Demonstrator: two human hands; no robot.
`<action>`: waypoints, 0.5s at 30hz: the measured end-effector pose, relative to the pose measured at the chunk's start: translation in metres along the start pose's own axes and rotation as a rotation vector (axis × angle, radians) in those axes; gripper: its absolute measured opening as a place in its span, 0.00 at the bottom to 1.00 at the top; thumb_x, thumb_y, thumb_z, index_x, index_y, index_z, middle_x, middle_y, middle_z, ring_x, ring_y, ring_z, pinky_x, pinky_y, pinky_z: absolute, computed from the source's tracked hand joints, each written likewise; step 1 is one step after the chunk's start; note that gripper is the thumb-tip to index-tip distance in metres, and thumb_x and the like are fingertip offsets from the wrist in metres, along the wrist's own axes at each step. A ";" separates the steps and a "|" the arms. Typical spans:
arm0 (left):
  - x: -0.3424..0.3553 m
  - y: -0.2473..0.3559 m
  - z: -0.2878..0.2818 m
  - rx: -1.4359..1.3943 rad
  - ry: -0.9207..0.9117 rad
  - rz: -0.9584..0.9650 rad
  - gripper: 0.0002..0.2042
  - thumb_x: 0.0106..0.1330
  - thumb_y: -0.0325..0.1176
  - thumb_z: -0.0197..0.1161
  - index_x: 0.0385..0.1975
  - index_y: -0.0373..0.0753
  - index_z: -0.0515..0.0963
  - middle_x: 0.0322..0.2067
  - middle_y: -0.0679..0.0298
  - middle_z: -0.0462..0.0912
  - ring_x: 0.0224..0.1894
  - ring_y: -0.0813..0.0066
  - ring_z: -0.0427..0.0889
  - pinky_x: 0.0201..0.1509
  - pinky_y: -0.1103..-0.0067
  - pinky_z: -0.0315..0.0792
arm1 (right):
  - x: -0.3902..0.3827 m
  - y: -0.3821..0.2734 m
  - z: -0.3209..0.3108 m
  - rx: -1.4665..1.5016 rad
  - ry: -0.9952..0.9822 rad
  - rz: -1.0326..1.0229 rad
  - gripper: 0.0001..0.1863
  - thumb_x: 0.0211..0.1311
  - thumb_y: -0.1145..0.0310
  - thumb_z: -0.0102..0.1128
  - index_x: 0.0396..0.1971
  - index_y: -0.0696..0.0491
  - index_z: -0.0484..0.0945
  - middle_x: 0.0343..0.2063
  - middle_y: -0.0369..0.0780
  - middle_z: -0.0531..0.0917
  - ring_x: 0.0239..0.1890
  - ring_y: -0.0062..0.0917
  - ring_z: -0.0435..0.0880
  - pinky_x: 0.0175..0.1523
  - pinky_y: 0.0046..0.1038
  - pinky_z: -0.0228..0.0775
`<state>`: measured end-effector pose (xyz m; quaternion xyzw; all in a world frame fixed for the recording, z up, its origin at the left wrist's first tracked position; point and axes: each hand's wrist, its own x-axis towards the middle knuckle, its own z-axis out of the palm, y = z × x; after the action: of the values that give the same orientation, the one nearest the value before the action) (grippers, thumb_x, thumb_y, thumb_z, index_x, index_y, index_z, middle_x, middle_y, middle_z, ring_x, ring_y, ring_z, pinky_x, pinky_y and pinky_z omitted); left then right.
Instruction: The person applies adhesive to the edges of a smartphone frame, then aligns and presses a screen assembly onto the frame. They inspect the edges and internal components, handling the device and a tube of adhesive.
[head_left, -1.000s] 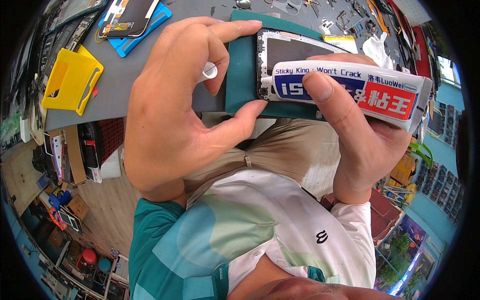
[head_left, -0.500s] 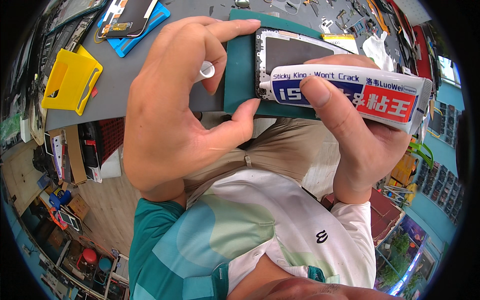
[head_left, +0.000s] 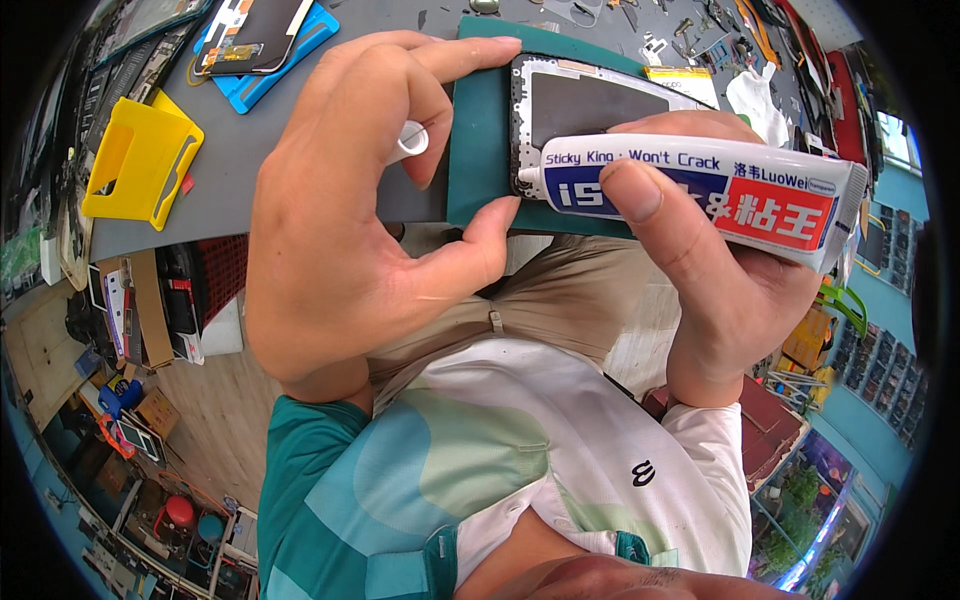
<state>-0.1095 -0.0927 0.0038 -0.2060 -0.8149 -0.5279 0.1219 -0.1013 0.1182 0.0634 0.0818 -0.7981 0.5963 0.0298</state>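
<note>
In my right hand point(head_left: 700, 250) is a white, blue and red glue tube point(head_left: 690, 185), gripped between thumb and fingers. Its nozzle points left and sits over the near left corner of a phone frame point(head_left: 585, 108); whether it touches cannot be made out. The frame, black with a silvery rim, lies on a dark green mat point(head_left: 480, 150). My left hand point(head_left: 330, 220) has a small white cap point(head_left: 411, 140) held in its curled fingers. The left index fingertip rests by the frame's far left corner, and the thumb tip is near its near left corner.
A yellow plastic holder point(head_left: 140, 165) stands at the left of the grey bench. Behind it, a phone screen part point(head_left: 250, 40) lies on a blue tray point(head_left: 290, 60). Several small metal parts point(head_left: 690, 40) and a crumpled white tissue point(head_left: 755, 100) are at the back right.
The glue tube's nozzle has shifted slightly toward me along the frame's left end and now covers a small round hole there. My left hand has barely moved.
</note>
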 end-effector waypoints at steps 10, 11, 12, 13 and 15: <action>0.000 0.001 0.000 -0.003 0.002 -0.013 0.24 0.43 0.19 0.72 0.31 0.42 0.60 0.59 0.40 0.85 0.61 0.56 0.78 0.72 0.66 0.64 | 0.001 0.002 -0.004 -0.003 -0.032 -0.026 0.10 0.55 0.77 0.77 0.37 0.64 0.88 0.36 0.44 0.90 0.37 0.25 0.88 0.46 0.24 0.79; 0.000 0.001 0.000 -0.003 0.003 -0.014 0.25 0.43 0.19 0.72 0.31 0.42 0.60 0.59 0.40 0.85 0.61 0.56 0.78 0.72 0.66 0.64 | 0.002 0.002 -0.004 -0.003 -0.033 -0.026 0.10 0.55 0.77 0.77 0.37 0.64 0.88 0.36 0.44 0.90 0.37 0.25 0.88 0.46 0.24 0.79; 0.001 0.002 0.001 -0.002 0.004 -0.015 0.25 0.43 0.19 0.72 0.31 0.42 0.60 0.59 0.40 0.85 0.62 0.56 0.78 0.72 0.66 0.64 | 0.002 0.002 -0.004 -0.009 -0.032 -0.029 0.10 0.55 0.77 0.77 0.37 0.64 0.88 0.36 0.44 0.90 0.37 0.24 0.88 0.46 0.24 0.79; 0.000 0.001 0.000 -0.002 0.003 -0.014 0.25 0.43 0.19 0.72 0.31 0.42 0.60 0.59 0.40 0.85 0.62 0.56 0.78 0.72 0.66 0.64 | 0.002 0.002 -0.003 -0.014 -0.030 -0.029 0.10 0.55 0.77 0.77 0.37 0.64 0.88 0.36 0.44 0.90 0.37 0.24 0.88 0.47 0.24 0.78; 0.000 0.000 0.000 -0.004 0.000 -0.014 0.25 0.43 0.19 0.72 0.32 0.42 0.60 0.59 0.41 0.85 0.62 0.56 0.78 0.72 0.66 0.64 | 0.001 0.002 -0.002 -0.023 -0.027 -0.027 0.11 0.55 0.76 0.77 0.37 0.64 0.88 0.36 0.44 0.90 0.37 0.24 0.88 0.47 0.23 0.78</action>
<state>-0.1092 -0.0931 0.0040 -0.2003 -0.8151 -0.5306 0.1178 -0.1027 0.1205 0.0622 0.1004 -0.8040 0.5855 0.0278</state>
